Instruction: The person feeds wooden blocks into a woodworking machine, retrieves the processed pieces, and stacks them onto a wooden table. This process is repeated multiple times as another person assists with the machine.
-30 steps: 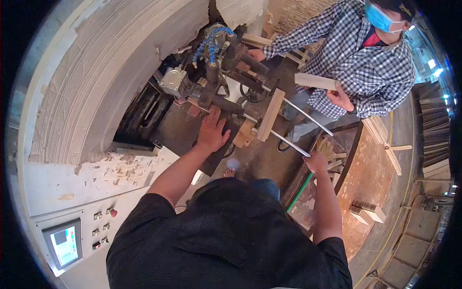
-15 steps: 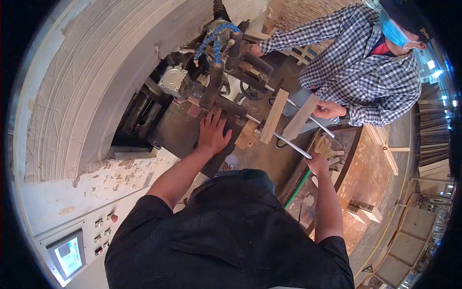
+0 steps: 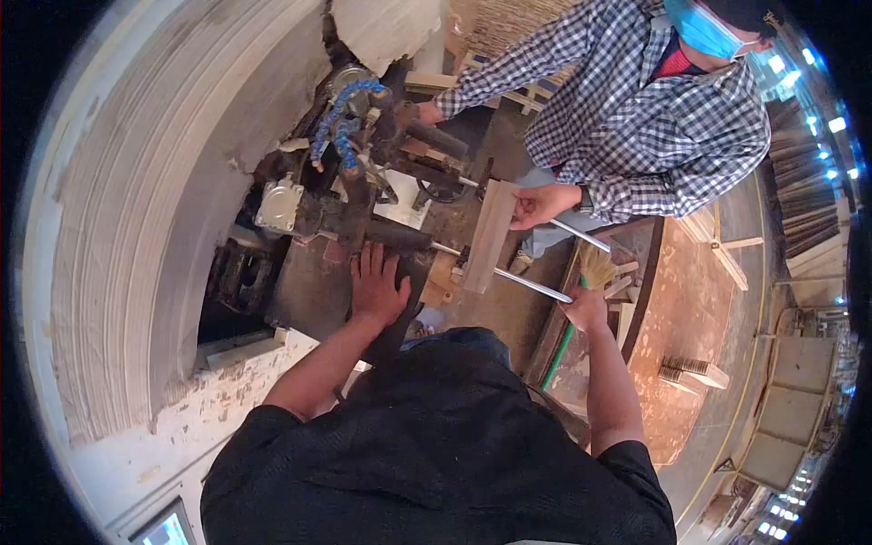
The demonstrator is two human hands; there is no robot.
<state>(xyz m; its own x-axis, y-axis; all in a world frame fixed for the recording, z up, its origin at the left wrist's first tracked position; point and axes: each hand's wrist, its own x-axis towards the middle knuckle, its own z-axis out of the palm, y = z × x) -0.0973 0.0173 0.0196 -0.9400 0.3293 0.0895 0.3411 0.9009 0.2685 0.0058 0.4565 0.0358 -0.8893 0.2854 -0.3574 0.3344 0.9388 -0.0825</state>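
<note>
My left hand lies flat, fingers spread, on a dark machine plate beside a thick dark cylinder. It holds nothing. My right hand is closed around the outer end of a metal rod. Close behind that hand are the bristles of a brush, and a green handle shows below. Across the rods sits a wooden strip, gripped at its right edge by a co-worker's hand. Any strip under it is hidden.
A second metal rod runs parallel. Blue coiled hoses and a motor block sit at upper left. The co-worker stands opposite, other hand on the machine. Small wood pieces lie on a worn table.
The co-worker's wooden strip has moved left, over the strip resting on the rods. My hands keep their places on the machine while the view has shifted.
</note>
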